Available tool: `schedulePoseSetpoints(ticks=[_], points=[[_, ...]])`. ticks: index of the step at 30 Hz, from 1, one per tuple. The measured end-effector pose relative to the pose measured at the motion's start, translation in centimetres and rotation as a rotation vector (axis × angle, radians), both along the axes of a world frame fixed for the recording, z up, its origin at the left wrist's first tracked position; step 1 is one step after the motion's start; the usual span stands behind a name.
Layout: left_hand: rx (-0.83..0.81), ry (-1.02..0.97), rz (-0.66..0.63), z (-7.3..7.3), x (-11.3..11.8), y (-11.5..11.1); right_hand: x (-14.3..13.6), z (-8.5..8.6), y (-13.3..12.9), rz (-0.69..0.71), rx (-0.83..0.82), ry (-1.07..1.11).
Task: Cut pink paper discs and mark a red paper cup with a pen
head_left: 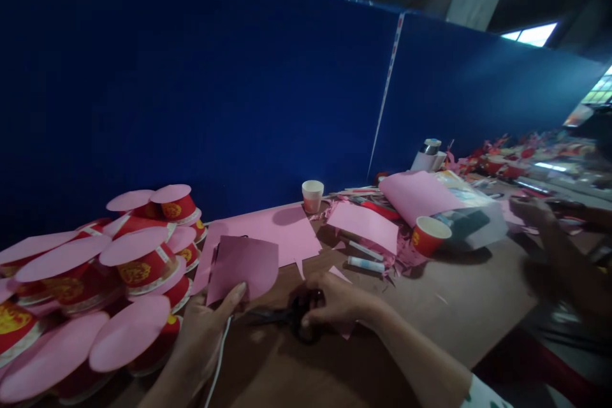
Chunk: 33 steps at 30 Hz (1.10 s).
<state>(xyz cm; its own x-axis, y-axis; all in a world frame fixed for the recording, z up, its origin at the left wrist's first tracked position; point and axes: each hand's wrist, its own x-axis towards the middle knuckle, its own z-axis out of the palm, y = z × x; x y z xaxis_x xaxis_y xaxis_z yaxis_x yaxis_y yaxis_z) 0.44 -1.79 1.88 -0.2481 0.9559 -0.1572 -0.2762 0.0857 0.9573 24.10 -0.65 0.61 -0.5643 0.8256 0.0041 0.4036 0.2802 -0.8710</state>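
Note:
My left hand [210, 319] grips a piece of pink paper [246, 264] by its lower edge, thumb on top. One corner of the paper is rounded. In my right hand [329, 299] are dark scissors [282, 317], held by the handles, with the blades pointing left toward the paper. The blades look apart from the paper, and dim light blurs their tips. Beyond both hands lies a larger pink sheet [291, 233] on the brown table [430, 312]. A white cord [218, 357] hangs down beside my left hand.
Red cups topped with pink paper discs [134, 245] crowd the left side. A white cup [312, 194], a red cup [430, 236], a glue stick [366, 264] and pink scraps stand or lie to the right. A co-worker's hand [533, 210] is at far right. A blue partition [215, 89] rises behind.

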Motion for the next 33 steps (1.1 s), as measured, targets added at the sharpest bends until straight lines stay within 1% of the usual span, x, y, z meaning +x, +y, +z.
schedulePoseSetpoints(ticks=[1,4,6,7,10,13,15,17,21,26,29,33], points=[[-0.007,-0.057,0.001,0.2,-0.1,-0.1,-0.2,-0.2,0.1,-0.038,0.025,0.039],[-0.010,-0.223,0.007,0.4,-0.4,-0.6,-0.7,-0.9,0.8,-0.250,0.138,0.112],[-0.012,-0.320,0.001,0.2,-0.7,-0.8,-0.8,-1.4,1.3,-0.387,0.292,0.064],[-0.018,-0.360,-0.020,0.1,-0.9,-1.0,-0.8,-1.6,1.6,-0.438,0.338,0.043],[-0.069,-0.431,-0.121,-0.3,-1.4,-1.1,-0.3,-1.8,2.3,-0.527,0.397,-0.008],[-0.090,-0.463,-0.207,-0.5,-1.8,-1.1,0.3,-1.4,2.6,-0.584,0.431,-0.060],[-0.066,-0.483,-0.255,-0.5,-2.0,-1.1,0.5,-1.0,2.8,-0.581,0.446,-0.106],[-0.054,-0.495,-0.299,-0.6,-2.0,-1.1,0.6,-0.6,2.9,-0.551,0.452,-0.173],[-0.066,-0.467,-0.362,-0.7,-1.9,-1.3,0.1,0.1,2.6,-0.475,0.477,-0.371],[-0.027,-0.441,-0.362,-0.1,-1.8,-1.6,-1.2,0.9,2.1,-0.352,0.542,-0.657],[0.000,-0.432,-0.338,0.2,-2.0,-1.6,-1.8,1.4,2.1,-0.306,0.554,-0.818],[0.036,-0.427,-0.339,0.1,-2.2,-1.3,-2.3,1.7,2.3,-0.254,0.540,-0.979]])
